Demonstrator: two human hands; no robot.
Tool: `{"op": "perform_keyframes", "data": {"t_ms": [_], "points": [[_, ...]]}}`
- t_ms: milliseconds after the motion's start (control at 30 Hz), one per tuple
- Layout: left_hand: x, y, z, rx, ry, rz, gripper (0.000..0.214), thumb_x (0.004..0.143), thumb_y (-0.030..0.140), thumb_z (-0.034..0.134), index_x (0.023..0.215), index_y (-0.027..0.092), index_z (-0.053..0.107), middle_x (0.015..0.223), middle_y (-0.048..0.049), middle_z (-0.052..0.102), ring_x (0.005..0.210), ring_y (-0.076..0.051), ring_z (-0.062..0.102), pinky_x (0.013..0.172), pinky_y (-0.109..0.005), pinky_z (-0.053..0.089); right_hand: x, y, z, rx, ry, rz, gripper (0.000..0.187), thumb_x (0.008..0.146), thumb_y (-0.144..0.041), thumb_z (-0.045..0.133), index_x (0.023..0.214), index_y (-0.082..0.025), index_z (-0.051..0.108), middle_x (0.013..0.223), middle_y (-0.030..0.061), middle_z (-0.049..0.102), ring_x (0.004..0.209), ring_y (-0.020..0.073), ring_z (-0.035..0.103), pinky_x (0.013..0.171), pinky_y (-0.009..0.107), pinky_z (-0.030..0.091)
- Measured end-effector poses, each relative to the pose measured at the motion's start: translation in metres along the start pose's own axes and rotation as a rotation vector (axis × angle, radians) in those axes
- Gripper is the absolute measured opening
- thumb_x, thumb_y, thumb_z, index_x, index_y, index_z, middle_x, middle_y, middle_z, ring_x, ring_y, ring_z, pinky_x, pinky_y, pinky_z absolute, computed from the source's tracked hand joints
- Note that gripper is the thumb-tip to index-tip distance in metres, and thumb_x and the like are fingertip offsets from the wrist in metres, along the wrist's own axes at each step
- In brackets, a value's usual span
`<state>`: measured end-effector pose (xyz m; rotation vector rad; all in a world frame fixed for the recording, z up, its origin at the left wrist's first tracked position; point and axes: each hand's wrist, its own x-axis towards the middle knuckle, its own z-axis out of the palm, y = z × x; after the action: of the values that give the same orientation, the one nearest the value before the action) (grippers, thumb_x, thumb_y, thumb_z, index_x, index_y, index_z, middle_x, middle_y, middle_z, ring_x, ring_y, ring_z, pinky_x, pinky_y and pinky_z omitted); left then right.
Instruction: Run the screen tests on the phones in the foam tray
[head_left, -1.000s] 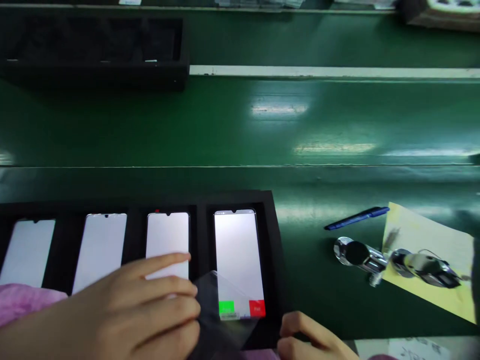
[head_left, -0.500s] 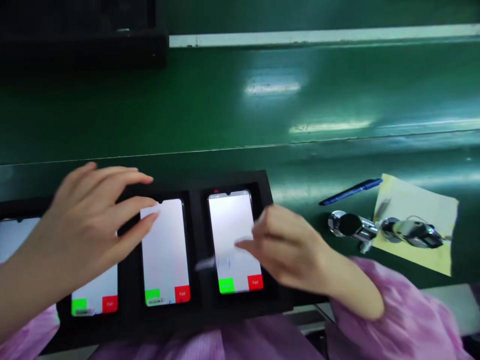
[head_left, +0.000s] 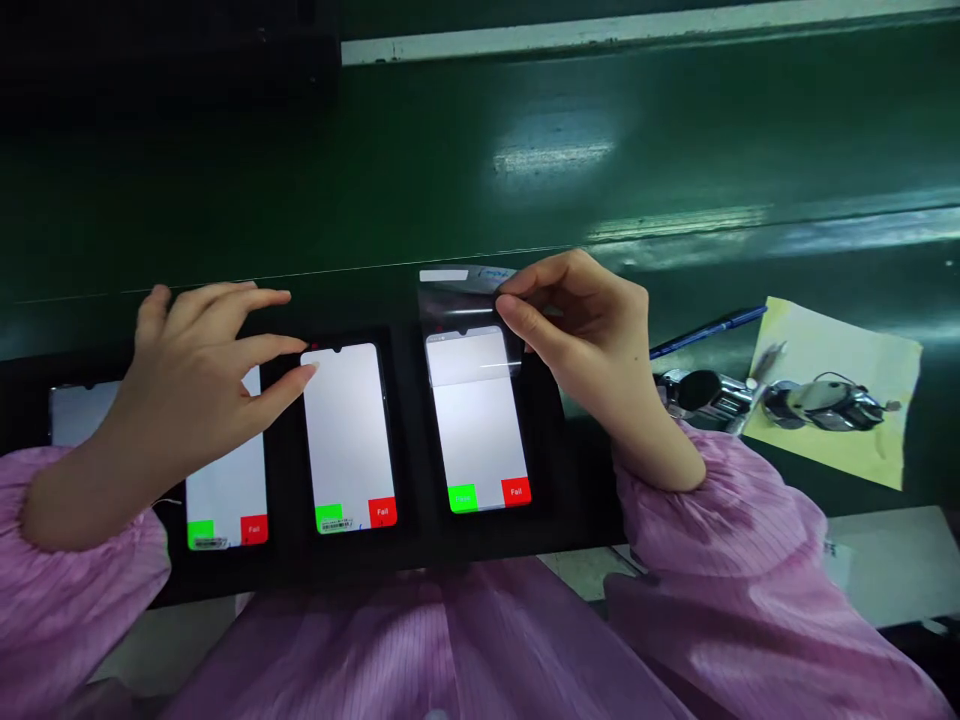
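Note:
My right hand [head_left: 581,320] pinches a clear protective film [head_left: 457,300] between thumb and forefinger. The film bends up over the top of the rightmost phone [head_left: 480,430], with a white label and blue handwriting at its far edge. That phone's lit white screen shows a green box and a red "Fail" box at the bottom. My left hand [head_left: 202,360] is spread, its forefinger and thumb at the top left corner of the neighbouring phone [head_left: 349,430]. A barcode sticker lies at that phone's lower edge. A third phone [head_left: 229,500] is partly under my left hand.
The phones lie in a black tray [head_left: 420,540], with one more phone [head_left: 79,415] at far left. To the right are a blue pen [head_left: 709,330], shiny metal objects [head_left: 705,395], and a yellow paper sheet [head_left: 874,360]. A dark box [head_left: 165,110] stands at the back left.
My right hand has moved up from the lower part of the rightmost phone to its top, lifting the film. My left hand stays by the neighbouring phone's top corner. The view has shifted.

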<state>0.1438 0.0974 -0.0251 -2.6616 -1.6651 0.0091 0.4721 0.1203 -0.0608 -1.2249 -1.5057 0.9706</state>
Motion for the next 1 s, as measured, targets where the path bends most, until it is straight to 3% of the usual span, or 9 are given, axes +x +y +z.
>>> {"op": "perform_keyframes", "data": {"t_ms": [133, 333, 500, 633, 767, 833, 900, 967, 1000], "points": [[-0.003, 0.002, -0.001, -0.003, 0.012, -0.015, 0.031, 0.107, 0.039, 0.055, 0.109, 0.017, 0.076, 0.152, -0.0117, 0.058, 0.148, -0.039, 0.048, 0.12, -0.078, 0.029, -0.003, -0.002, 0.001, 0.013, 0.002, -0.013, 0.013, 0.091, -0.032, 0.077, 0.089, -0.024, 0.067, 0.099, 0.0032, 0.068, 0.065, 0.0113, 0.055, 0.056, 0.033, 0.047], [-0.007, 0.007, -0.001, 0.019, 0.062, -0.012, 0.03, 0.107, 0.039, 0.056, 0.108, 0.017, 0.076, 0.152, -0.0123, 0.059, 0.148, -0.041, 0.048, 0.119, -0.085, 0.022, -0.006, -0.001, 0.001, 0.005, -0.013, -0.045, 0.014, 0.092, -0.035, 0.076, 0.09, -0.025, 0.066, 0.098, 0.0011, 0.069, 0.058, 0.0084, 0.051, 0.048, 0.029, 0.042], [-0.007, 0.012, -0.004, 0.024, 0.038, -0.013, 0.036, 0.11, 0.037, 0.046, 0.114, 0.016, 0.075, 0.153, -0.0108, 0.055, 0.15, -0.039, 0.044, 0.121, -0.084, 0.02, -0.009, -0.002, 0.001, 0.058, -0.014, -0.04, 0.01, 0.092, -0.029, 0.073, 0.09, -0.024, 0.064, 0.096, -0.0018, 0.067, 0.049, 0.0047, 0.05, 0.042, 0.025, 0.042], [-0.002, 0.015, -0.004, -0.05, 0.062, -0.03, 0.038, 0.111, 0.038, 0.044, 0.11, 0.018, 0.077, 0.147, -0.0095, 0.058, 0.147, -0.037, 0.047, 0.121, -0.082, 0.022, -0.012, -0.003, 0.0, 0.077, -0.026, -0.017, 0.015, 0.092, -0.034, 0.074, 0.092, -0.025, 0.063, 0.096, -0.0024, 0.067, 0.049, 0.0046, 0.052, 0.041, 0.024, 0.047], [0.001, 0.016, -0.003, -0.142, 0.131, -0.013, 0.032, 0.106, 0.035, 0.054, 0.091, 0.02, 0.077, 0.135, -0.0063, 0.068, 0.143, -0.035, 0.053, 0.122, -0.081, 0.023, -0.016, -0.005, -0.003, 0.072, -0.044, -0.017, 0.015, 0.092, -0.033, 0.074, 0.093, -0.024, 0.061, 0.096, -0.0019, 0.068, 0.056, 0.0065, 0.06, 0.045, 0.023, 0.051], [-0.005, 0.017, -0.005, -0.226, 0.144, 0.051, 0.027, 0.103, 0.033, 0.059, 0.087, 0.021, 0.077, 0.126, -0.0041, 0.074, 0.131, -0.03, 0.063, 0.119, -0.069, 0.041, -0.02, -0.006, -0.006, 0.068, -0.042, -0.012, 0.016, 0.094, -0.033, 0.072, 0.094, -0.024, 0.059, 0.095, -0.0012, 0.07, 0.056, 0.0079, 0.063, 0.044, 0.023, 0.048], [-0.018, 0.021, -0.009, -0.353, 0.136, 0.134, 0.018, 0.1, 0.032, 0.064, 0.091, 0.024, 0.076, 0.115, -0.0002, 0.078, 0.113, -0.023, 0.073, 0.1, -0.043, 0.061, -0.026, -0.007, -0.009, 0.066, -0.056, 0.001, 0.018, 0.096, -0.035, 0.071, 0.095, -0.024, 0.057, 0.093, -0.0001, 0.071, 0.057, 0.0102, 0.066, 0.043, 0.025, 0.047], [-0.035, 0.028, -0.016, -0.472, 0.129, 0.197, 0.008, 0.099, 0.03, 0.066, 0.097, 0.027, 0.074, 0.105, 0.0045, 0.08, 0.096, -0.016, 0.076, 0.078, -0.026, 0.063, -0.033, -0.008, -0.012, 0.056, -0.079, 0.01, 0.02, 0.097, -0.038, 0.071, 0.096, -0.025, 0.056, 0.093, 0.001, 0.072, 0.063, 0.0131, 0.071, 0.048, 0.026, 0.05], [-0.044, 0.032, -0.019, -0.51, 0.127, 0.222, 0.006, 0.099, 0.026, 0.066, 0.1, 0.028, 0.072, 0.101, 0.0064, 0.08, 0.092, -0.014, 0.077, 0.075, -0.022, 0.063, -0.037, -0.009, -0.013, 0.046, -0.092, 0.01, 0.02, 0.097, -0.038, 0.071, 0.097, -0.024, 0.056, 0.095, 0.0016, 0.073, 0.07, 0.0148, 0.073, 0.053, 0.027, 0.054]]}}
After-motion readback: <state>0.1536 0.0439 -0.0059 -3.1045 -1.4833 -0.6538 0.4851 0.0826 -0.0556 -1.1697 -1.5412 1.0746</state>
